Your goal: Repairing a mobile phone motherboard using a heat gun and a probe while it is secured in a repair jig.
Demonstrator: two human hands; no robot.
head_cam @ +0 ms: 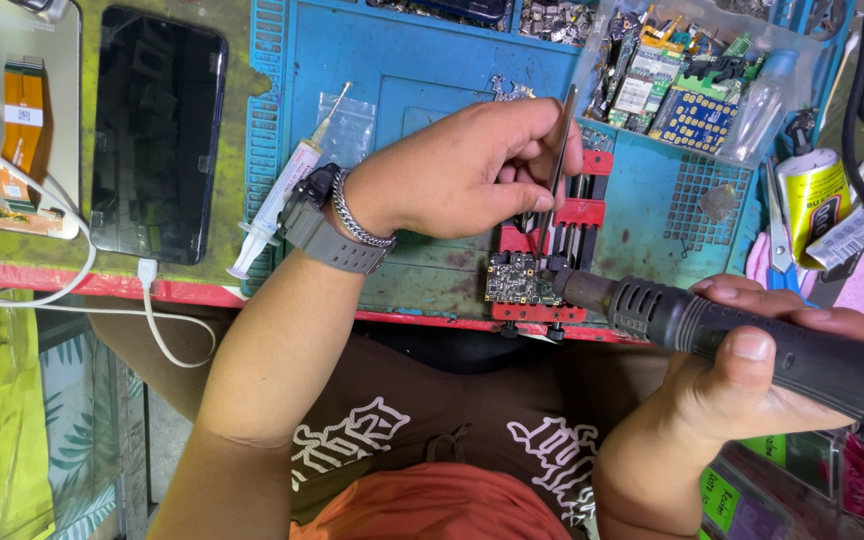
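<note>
Metal tweezers (558, 160) were pinched in the left hand (462, 170), their tips down at a small circuit board (518, 279) clamped in a red holder (548, 255) at the near edge of the blue mat (422, 70) on the table; the right hand (752, 370) gripped a black hot-air tool (742, 335), its nozzle just beside the board; a syringe (277, 195) lay near the mat's left edge.

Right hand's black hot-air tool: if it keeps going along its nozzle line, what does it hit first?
Most likely the small dark circuit board clamped in the red holder. The right hand points the nozzle at the board's right edge; whether they touch is unclear.
</note>
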